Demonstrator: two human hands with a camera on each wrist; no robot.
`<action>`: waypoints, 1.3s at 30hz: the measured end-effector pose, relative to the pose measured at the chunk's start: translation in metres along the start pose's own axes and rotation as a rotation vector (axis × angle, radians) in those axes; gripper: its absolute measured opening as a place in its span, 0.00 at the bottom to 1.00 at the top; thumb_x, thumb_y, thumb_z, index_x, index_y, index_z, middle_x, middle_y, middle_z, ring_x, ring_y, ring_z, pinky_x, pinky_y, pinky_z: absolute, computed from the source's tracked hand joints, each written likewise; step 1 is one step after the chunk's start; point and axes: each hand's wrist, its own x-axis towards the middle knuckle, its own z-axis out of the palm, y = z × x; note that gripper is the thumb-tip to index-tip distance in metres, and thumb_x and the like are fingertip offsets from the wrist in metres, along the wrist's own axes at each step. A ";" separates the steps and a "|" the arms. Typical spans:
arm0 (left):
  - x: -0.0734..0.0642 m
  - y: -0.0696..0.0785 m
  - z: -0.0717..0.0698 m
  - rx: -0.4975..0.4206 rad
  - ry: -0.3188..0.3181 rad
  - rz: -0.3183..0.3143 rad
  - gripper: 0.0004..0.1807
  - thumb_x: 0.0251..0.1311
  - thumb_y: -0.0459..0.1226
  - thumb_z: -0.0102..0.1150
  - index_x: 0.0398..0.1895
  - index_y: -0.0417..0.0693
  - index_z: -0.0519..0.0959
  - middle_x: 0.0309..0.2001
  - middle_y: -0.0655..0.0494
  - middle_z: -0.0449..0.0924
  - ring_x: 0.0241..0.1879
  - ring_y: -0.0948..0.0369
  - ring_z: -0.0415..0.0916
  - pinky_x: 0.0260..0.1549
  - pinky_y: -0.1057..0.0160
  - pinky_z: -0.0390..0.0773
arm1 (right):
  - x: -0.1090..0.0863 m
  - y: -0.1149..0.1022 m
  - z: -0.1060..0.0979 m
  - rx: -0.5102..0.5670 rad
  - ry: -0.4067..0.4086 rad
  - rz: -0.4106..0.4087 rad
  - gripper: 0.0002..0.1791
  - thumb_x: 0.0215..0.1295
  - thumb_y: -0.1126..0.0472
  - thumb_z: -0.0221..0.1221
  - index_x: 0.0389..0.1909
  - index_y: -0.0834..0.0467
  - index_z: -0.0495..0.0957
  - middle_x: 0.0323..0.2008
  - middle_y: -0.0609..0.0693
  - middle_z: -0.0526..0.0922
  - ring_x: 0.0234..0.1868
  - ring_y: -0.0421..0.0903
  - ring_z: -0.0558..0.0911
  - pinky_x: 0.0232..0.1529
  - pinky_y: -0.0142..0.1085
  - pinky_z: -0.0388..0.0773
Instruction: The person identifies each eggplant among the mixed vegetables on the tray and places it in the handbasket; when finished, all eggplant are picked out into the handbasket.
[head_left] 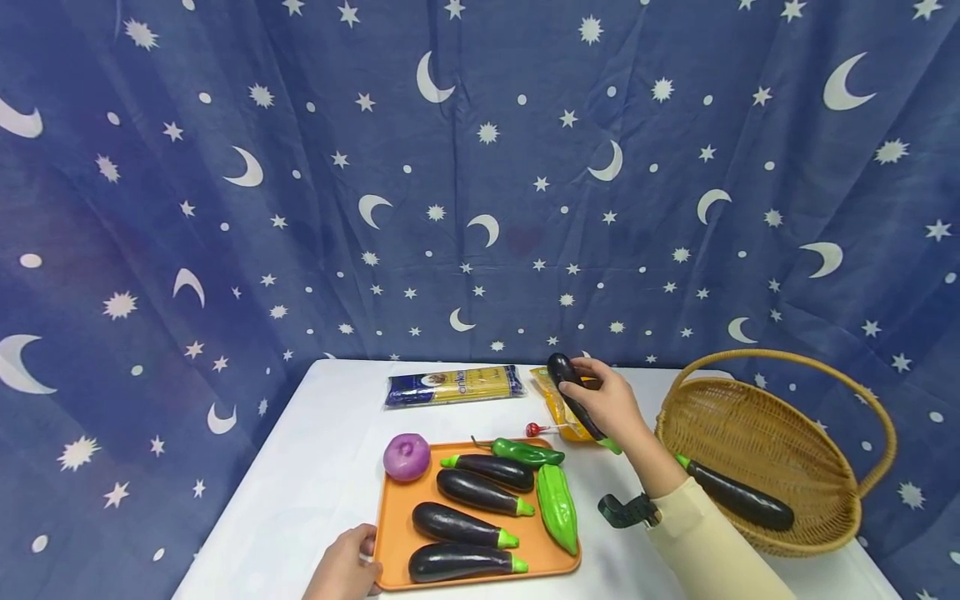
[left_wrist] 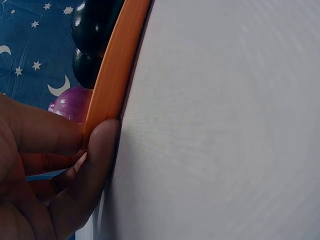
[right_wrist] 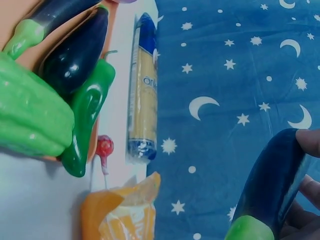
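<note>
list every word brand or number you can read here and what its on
"ank", the start of a larger word on the blue-and-yellow packet; its ending is unclear.
Smaller print on that packet: too small to read.
Any print on the orange bag: too blurred to read.

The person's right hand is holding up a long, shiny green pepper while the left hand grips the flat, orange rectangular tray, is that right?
Not quite: you've mistaken the vegetable. The head view shows the right hand holding up a glossy black eggplant with a green stem, while the left hand grips the flat, orange rectangular tray.
</note>
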 end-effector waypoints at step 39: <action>0.003 -0.001 -0.001 -0.033 -0.026 -0.007 0.27 0.52 0.23 0.66 0.56 0.22 0.71 0.35 0.51 0.71 0.29 0.61 0.77 0.24 0.65 0.84 | -0.032 0.032 -0.071 0.018 0.086 0.054 0.34 0.66 0.51 0.66 0.69 0.60 0.69 0.63 0.66 0.73 0.59 0.61 0.77 0.51 0.43 0.84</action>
